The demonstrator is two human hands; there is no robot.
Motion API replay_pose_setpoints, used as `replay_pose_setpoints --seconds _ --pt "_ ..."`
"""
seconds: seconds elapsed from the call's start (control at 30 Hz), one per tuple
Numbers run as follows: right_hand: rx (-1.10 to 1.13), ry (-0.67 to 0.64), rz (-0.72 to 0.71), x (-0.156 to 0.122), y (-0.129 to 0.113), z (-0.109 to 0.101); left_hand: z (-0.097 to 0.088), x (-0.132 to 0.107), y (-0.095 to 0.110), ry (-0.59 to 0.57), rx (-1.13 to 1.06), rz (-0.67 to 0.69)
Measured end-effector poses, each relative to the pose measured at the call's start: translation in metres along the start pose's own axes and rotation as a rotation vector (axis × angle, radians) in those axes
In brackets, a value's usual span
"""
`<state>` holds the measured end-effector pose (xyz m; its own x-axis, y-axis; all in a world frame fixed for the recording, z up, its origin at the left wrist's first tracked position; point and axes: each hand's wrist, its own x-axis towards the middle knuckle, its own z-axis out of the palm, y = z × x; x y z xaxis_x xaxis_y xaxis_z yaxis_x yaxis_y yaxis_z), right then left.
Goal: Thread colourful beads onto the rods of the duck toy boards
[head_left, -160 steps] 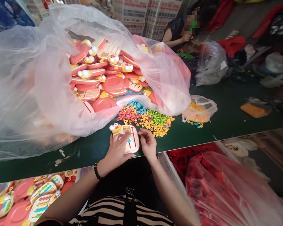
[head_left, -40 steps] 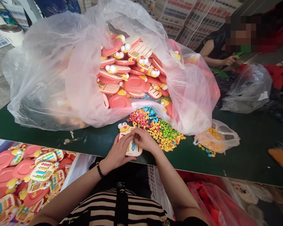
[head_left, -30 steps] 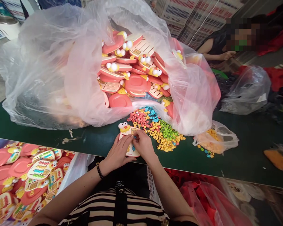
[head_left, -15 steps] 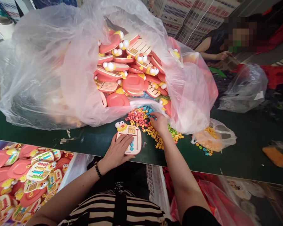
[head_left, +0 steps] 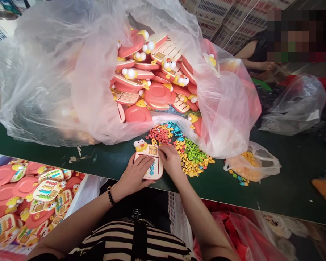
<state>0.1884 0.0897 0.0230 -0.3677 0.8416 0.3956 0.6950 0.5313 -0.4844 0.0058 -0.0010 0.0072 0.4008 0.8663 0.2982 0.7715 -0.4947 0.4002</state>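
A cream slotted toy board (head_left: 158, 173) with a yellow, big-eyed animal head lies near the table's front edge. Blue beads (head_left: 151, 170) sit in one of its slots. My left hand (head_left: 134, 172) holds the board from the left, fingers laid across its face and thumb along the lower edge. At the board's upper right, my right hand (head_left: 171, 159) has its fingertips pinched together against the slots; what they hold is hidden. Behind that hand lie heaps of small red pieces (head_left: 159, 135), blue pieces (head_left: 174, 128), green pieces (head_left: 192, 149) and yellow pieces (head_left: 191, 166).
A large clear plastic bag (head_left: 92, 105) full of red-backed toy boards (head_left: 159, 93) covers the table's far side. A small bag of yellow pieces (head_left: 251, 166) stands to the right. At lower left, a crate holds bead-filled boards (head_left: 46, 190). Another person sits at far right.
My right hand has come from the blue pieces toward me and left, onto the board's upper right. My left hand keeps its hold. The view has shifted slightly.
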Motion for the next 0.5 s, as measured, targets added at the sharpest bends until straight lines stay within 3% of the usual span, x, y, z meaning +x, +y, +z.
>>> replay_pose_setpoints --seconds 0.1,0.3,0.5 --pt "-0.104 0.054 -0.038 -0.01 -0.005 0.013 0.001 0.001 0.0 -0.004 0.004 0.003" --pt "-0.128 0.065 0.018 -0.034 -0.018 0.011 0.001 0.0 0.0 0.019 -0.035 -0.011" --pt "-0.074 -0.072 0.012 -0.056 -0.037 0.017 0.001 -0.001 0.0 0.02 -0.042 -0.016"
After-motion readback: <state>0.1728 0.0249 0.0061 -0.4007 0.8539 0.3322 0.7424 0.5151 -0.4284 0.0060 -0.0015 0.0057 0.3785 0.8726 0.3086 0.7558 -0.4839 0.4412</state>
